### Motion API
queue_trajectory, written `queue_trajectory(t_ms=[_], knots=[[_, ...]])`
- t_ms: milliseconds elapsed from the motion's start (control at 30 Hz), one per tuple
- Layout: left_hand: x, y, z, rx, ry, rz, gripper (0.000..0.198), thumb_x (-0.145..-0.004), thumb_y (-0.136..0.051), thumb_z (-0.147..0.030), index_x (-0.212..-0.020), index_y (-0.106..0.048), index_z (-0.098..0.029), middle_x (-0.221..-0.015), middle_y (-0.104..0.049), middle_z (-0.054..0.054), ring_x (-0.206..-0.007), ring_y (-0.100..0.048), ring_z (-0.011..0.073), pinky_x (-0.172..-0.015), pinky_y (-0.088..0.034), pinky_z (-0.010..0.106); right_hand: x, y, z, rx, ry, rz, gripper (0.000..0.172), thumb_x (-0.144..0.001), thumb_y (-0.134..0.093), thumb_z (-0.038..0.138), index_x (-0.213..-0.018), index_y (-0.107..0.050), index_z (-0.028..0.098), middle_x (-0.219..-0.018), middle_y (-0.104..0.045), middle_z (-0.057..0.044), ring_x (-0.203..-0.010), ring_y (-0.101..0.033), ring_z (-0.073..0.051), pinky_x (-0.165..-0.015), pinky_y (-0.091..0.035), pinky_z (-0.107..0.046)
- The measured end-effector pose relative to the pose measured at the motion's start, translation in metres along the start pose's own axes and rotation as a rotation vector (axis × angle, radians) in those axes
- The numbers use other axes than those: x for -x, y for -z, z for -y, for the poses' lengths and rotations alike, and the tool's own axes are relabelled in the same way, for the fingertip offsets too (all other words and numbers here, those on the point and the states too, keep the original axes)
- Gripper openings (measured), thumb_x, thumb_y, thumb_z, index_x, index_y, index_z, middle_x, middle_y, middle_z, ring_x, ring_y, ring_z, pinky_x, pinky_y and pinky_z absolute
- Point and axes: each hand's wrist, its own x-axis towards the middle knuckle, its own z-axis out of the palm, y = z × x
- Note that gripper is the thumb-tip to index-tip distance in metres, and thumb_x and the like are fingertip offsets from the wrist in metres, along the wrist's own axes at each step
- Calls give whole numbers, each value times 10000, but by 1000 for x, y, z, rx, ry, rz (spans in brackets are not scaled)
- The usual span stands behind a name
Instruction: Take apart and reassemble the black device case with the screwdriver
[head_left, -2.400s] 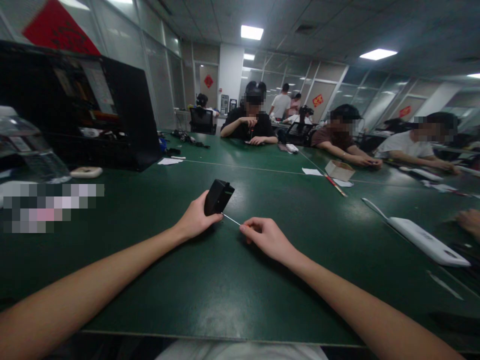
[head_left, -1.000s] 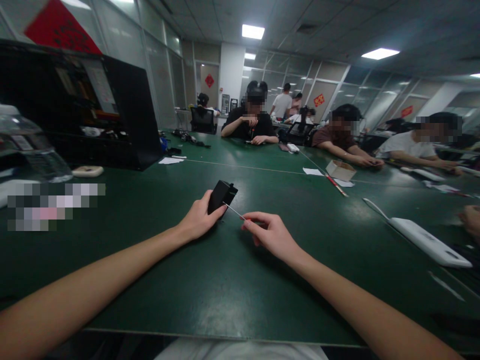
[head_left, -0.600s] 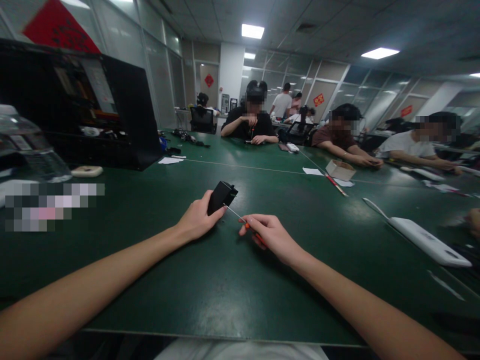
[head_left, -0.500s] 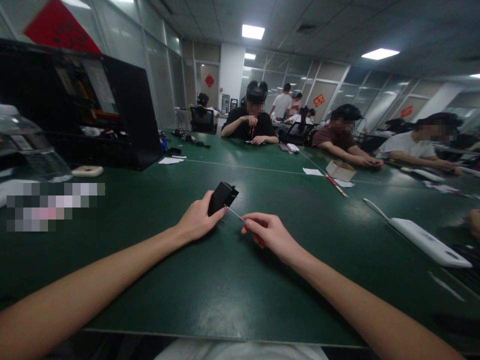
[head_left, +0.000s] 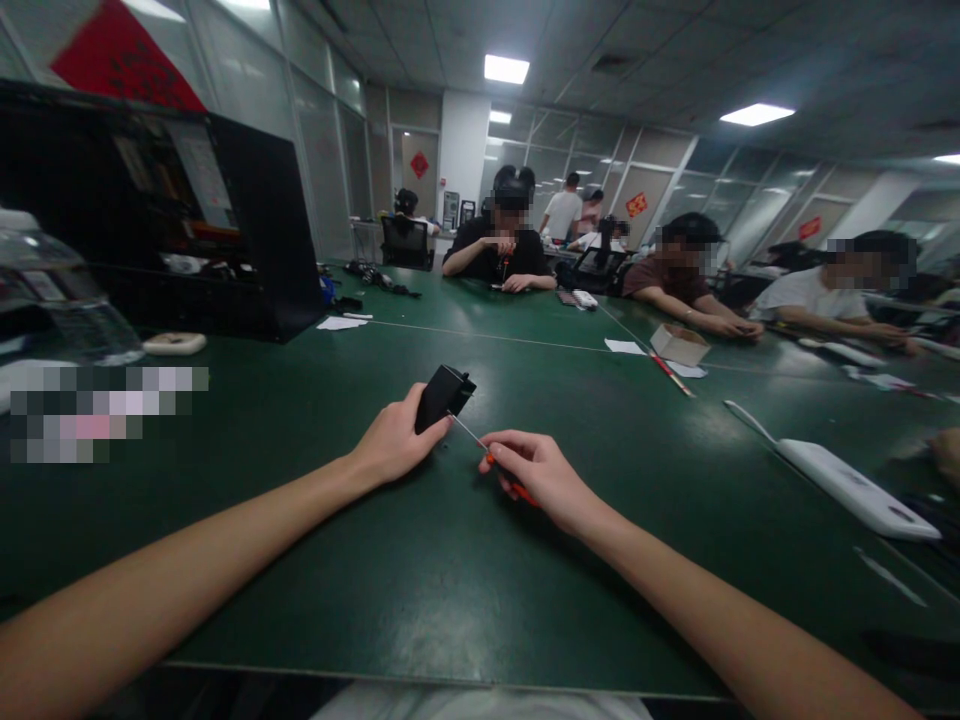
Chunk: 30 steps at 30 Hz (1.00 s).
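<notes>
My left hand (head_left: 396, 436) is wrapped round a black box-shaped part (head_left: 442, 392), which it holds tilted just above or on the green table (head_left: 420, 580). Small tabs stick out at the part's upper right end. In my right hand (head_left: 536, 465) is a screwdriver (head_left: 471, 433) with a thin metal shaft and an orange and dark handle. Its tip meets the near right side of the black part, close to my left thumb. Exactly what the tip rests on is too small to make out.
A black computer case (head_left: 262, 230) stands open at the left, with a clear plastic bottle (head_left: 79, 300) before it. Toward the right lie a white power bank with a strap (head_left: 855, 485) and a small cardboard box (head_left: 680, 344). Several people sit across the table.
My right fingers have shifted slightly on the screwdriver, and more of its orange handle shows. My left hand and the black part have hardly moved.
</notes>
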Motion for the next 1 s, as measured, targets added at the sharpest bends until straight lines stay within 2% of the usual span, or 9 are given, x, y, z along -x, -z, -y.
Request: queue_trajectory(t_ms=[200, 300, 433, 567, 667, 867, 933, 1000], knots=[[0, -1, 0, 16, 9, 15, 424, -889, -508, -562, -1111, -497, -201, -816, -653, 56, -677, -620, 238, -594, -388, 300, 0, 3, -3, 28, 13, -21, 336, -774, -722, 388, -1017, -655, 166, -878, -630, -13, -533, -543, -73, -468, -474, -219], [0, 0, -1, 46, 14, 29, 426, -892, -498, -569, -1109, -496, -202, -800, -652, 51, -670, -622, 240, -591, -388, 303, 1, 2, -3, 42, 20, -12, 366, -759, -735, 415, -1019, -638, 177, -828, -600, 12, -517, -518, -75, -453, -472, -229], [1, 0, -3, 84, 16, 30, 442, -890, -501, -569, -1134, -494, -200, -837, -666, 62, -699, -632, 247, -611, -398, 313, 3, -1, 0, 93, -4, 11, 376, -803, -697, 441, -1041, -651, 154, -695, -584, 32, -472, -464, -67, -440, -395, -209], [0, -2, -3, 98, 35, 20, 436, -892, -496, -565, -1134, -492, -202, -842, -665, 59, -710, -629, 248, -624, -399, 318, 4, -5, 0, 42, 22, 55, 376, -878, -583, 491, -983, -692, 147, -846, -686, -42, -507, -483, -73, -454, -361, -214], [0, -4, -1, 108, 38, 11, 431, -886, -506, -553, -1131, -494, -200, -853, -665, 63, -719, -632, 250, -633, -403, 321, 4, -4, -2, 19, 42, 74, 351, -885, -579, 461, -1008, -700, 155, -832, -691, -36, -522, -487, -78, -484, -382, -219], [0, -3, 0, 162, 17, 15, 419, -871, -538, -538, -1115, -518, -198, -826, -659, 48, -693, -613, 237, -630, -403, 318, 4, 2, -1, 169, 8, 32, 392, -819, -676, 423, -1114, -672, 165, -665, -551, 35, -494, -481, -96, -462, -414, -232], [0, -4, -3, 231, 22, 15, 417, -868, -553, -533, -1110, -537, -193, -855, -666, 48, -731, -614, 235, -661, -421, 322, 3, 2, -1, 218, 57, 7, 352, -832, -666, 415, -1087, -682, 172, -702, -571, 21, -523, -498, -104, -495, -429, -246], [1, -7, -8, 391, 47, 6, 421, -872, -558, -526, -1117, -555, -183, -941, -675, 64, -844, -626, 244, -738, -454, 333, 2, 2, -2, 256, 136, -47, 307, -838, -669, 406, -1039, -695, 175, -783, -606, -3, -624, -545, -126, -598, -462, -268]])
